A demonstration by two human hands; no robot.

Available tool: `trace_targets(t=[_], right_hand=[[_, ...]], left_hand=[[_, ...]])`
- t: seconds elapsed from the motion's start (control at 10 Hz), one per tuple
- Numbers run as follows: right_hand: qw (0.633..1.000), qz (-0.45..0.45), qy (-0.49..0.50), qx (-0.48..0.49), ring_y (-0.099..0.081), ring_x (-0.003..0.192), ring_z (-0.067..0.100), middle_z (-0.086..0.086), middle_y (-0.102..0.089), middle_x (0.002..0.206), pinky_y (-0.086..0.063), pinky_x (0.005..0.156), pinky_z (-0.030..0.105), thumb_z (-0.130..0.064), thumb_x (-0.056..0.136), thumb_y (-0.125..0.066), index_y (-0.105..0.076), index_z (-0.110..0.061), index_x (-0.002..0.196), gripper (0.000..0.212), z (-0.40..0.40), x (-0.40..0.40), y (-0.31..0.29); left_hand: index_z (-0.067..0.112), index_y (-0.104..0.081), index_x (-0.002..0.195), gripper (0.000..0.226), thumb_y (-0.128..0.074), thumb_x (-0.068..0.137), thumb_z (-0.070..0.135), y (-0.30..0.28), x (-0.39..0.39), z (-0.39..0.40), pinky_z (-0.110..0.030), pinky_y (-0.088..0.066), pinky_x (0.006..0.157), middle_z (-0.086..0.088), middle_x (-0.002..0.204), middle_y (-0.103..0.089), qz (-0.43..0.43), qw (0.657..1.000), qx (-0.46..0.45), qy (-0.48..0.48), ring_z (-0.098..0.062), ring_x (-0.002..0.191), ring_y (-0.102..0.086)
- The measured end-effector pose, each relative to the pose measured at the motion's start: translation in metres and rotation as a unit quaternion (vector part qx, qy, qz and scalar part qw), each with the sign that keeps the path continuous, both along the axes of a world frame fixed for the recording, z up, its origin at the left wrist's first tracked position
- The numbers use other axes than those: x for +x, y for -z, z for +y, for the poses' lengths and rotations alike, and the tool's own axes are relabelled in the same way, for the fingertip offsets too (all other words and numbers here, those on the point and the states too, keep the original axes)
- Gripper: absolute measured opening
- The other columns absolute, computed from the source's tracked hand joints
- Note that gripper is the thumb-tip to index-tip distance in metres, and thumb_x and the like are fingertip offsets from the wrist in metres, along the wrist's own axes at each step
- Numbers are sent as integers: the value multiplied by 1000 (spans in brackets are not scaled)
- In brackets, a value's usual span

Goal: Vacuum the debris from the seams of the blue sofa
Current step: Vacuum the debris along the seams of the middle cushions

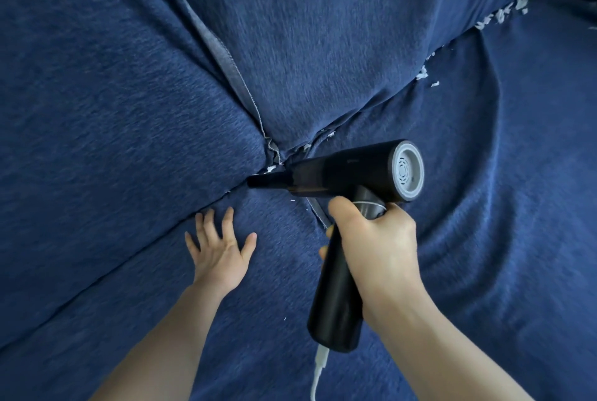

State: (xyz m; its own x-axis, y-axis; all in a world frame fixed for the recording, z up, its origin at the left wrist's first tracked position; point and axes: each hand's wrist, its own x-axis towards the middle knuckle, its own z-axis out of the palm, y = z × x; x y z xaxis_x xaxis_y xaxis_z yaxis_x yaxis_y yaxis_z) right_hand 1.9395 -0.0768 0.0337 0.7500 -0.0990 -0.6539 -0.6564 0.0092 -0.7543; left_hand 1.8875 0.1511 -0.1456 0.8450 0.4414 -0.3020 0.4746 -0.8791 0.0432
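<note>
Near the sofa (pixel 323 45) seam junction, right hand (pixel 374 239) grips one vacuum (pixel 339 174); left hand (pixel 219 252) presses flat, fingers spread; white debris (pixel 500 14) lies far right.

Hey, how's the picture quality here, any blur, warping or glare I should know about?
Head view: wide-angle warping bends the sofa seams; slight motion blur on the right hand and vacuum; soft even light, mild sheen on the vacuum's rear cap, corners darker; left hand is sharp.

Light: you get soft, even daylight, perhaps from the upper right | Shadows: deep in the blue sofa (pixel 323 45) seams and far top-right corner | Glare: none, mild sheen on fabric | Blur: slight smear at lower right | Distortion: wide-angle bowing at your edges
</note>
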Motion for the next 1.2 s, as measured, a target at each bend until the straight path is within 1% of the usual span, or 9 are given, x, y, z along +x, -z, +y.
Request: trace_targets(t=[0.1,0.2,0.4,0.5,0.6,0.9,1.0,1.1,1.2], right_hand=[[1000,-5,-2,-2,-69,47,21,1,-67,52,-64,69,46,-23,78,-71,-63,-14,76,12,12,-3,-5],[1000,-1,0,1,-72,52,24,0,-67,50,-64,75,51,-26,77,-70,-66,-14,76,13,17,-5,-9],[999,28,29,34,-70,52,27,2,-66,52,-65,70,55,-27,71,-71,-66,-12,73,16,28,-21,-5],[997,43,62,28,-74,72,34,2,-71,62,-64,74,55,-37,59,-69,-67,-13,75,29,43,-28,2],[996,12,84,-12,-66,67,23,-3,-64,62,-52,63,28,-30,72,-77,-60,-18,69,21,55,-34,5],[996,-13,67,-50,-53,34,-6,-13,-54,38,-35,35,7,-21,84,-75,-57,-16,68,25,41,-40,-5],[998,2,58,-37,-51,30,-5,-18,-47,30,-35,34,7,-16,88,-70,-52,-13,66,29,30,-41,-11],[997,28,71,3,-61,34,8,-5,-61,43,-57,51,25,-18,82,-72,-58,-9,72,19,29,-45,-14],[996,33,83,22,-69,47,24,1,-67,54,-64,69,50,-26,73,-73,-62,-16,74,15,41,-45,-12]], left_hand=[[21,-15,151,73,-28,91,61,2,-5,0,-59,3,116,-15,155,-3,8,999,23,25,-34,145,9],[20,-20,150,73,-26,90,61,2,-7,-2,-59,2,116,-17,155,-7,-2,999,32,35,-36,145,7],[16,-34,143,70,-31,89,60,8,-11,2,-63,-2,114,-23,152,-16,-34,998,25,52,-40,145,-1],[13,-40,138,67,-35,88,59,11,-13,4,-67,-7,111,-26,149,-22,-48,997,13,60,-45,143,-7],[12,-42,134,68,-28,90,62,11,-14,6,-70,-9,109,-28,147,-25,-58,996,10,74,-48,142,-10],[12,-46,126,64,-29,90,62,15,-17,11,-71,-12,109,-29,144,-27,-63,994,18,90,-51,141,-12],[12,-46,128,64,-31,90,61,16,-17,10,-70,-9,109,-30,146,-25,-61,994,17,91,-50,142,-10],[12,-45,130,65,-32,89,60,14,-16,10,-69,-6,111,-30,148,-22,-52,995,12,86,-48,143,-6],[14,-44,130,64,-31,88,61,12,-16,10,-68,-5,111,-28,149,-20,-46,996,5,82,-47,144,-3]])
